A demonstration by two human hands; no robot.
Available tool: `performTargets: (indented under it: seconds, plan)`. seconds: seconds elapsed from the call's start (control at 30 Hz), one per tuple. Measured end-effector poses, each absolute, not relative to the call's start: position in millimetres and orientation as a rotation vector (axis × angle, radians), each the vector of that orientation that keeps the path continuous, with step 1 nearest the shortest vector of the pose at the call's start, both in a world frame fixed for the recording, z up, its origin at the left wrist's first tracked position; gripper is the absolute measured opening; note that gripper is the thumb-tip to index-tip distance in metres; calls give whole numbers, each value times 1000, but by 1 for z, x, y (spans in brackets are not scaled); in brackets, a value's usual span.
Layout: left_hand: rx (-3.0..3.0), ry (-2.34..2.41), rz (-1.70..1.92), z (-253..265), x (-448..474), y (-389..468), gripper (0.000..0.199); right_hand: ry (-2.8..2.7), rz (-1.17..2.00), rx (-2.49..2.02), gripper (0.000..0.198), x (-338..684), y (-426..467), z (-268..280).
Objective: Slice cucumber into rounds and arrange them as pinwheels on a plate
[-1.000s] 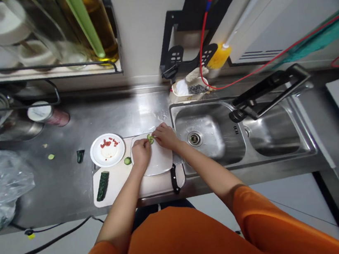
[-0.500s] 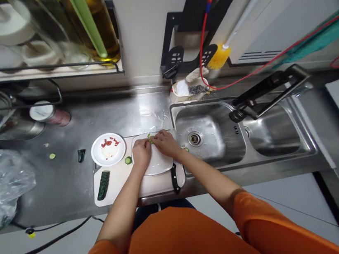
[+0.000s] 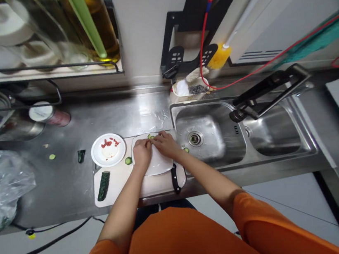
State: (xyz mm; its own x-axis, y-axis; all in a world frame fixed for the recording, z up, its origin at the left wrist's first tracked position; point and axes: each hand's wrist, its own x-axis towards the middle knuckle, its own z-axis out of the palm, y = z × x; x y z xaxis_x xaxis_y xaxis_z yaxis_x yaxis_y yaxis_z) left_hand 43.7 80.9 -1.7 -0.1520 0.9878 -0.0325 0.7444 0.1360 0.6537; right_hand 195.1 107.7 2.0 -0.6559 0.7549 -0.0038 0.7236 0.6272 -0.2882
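Note:
My left hand (image 3: 142, 152) and my right hand (image 3: 165, 145) meet over the far part of a white squarish plate (image 3: 158, 165). The fingers of both are closed in a pinch around small green cucumber slices (image 3: 150, 136), partly hidden by the fingertips. Under the plate lies a white cutting board (image 3: 125, 185). On the board's left part rests a dark green cucumber piece (image 3: 103, 186). A cut cucumber chunk (image 3: 128, 160) sits just left of the plate. A knife's black handle (image 3: 175, 178) shows at the plate's near right; its blade is mostly hidden.
A round white plate (image 3: 96, 158) holds small red pieces. Further left are a cucumber end (image 3: 81, 155), a plastic bag (image 3: 5, 186) and a jar (image 3: 49, 114). To the right is a steel sink (image 3: 214, 156) with a black-and-metal bracket (image 3: 265, 93) over it.
The hands have barely moved. The fingertips have shifted slightly at the cucumber slices, and a little more green shows beyond them. Everything else stays in place.

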Motion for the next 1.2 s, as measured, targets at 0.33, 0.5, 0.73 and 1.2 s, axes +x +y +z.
performTargets:
  seconds: [0.33,0.5,0.73,1.2]
  plan:
    - [1648,1971,685,0,45,81,24,-2757,406,-1242,34,195,109,5]
    - [1653,1973,681,1,44,81,24,-2742,435,-1257,35,195,109,7]
    - [1611,1977,720,1,44,82,22,-2634,472,-1332,34,199,108,11]
    - [1545,2195,709,30,-31,16,27,-2423,594,-1417,29,208,28,27]
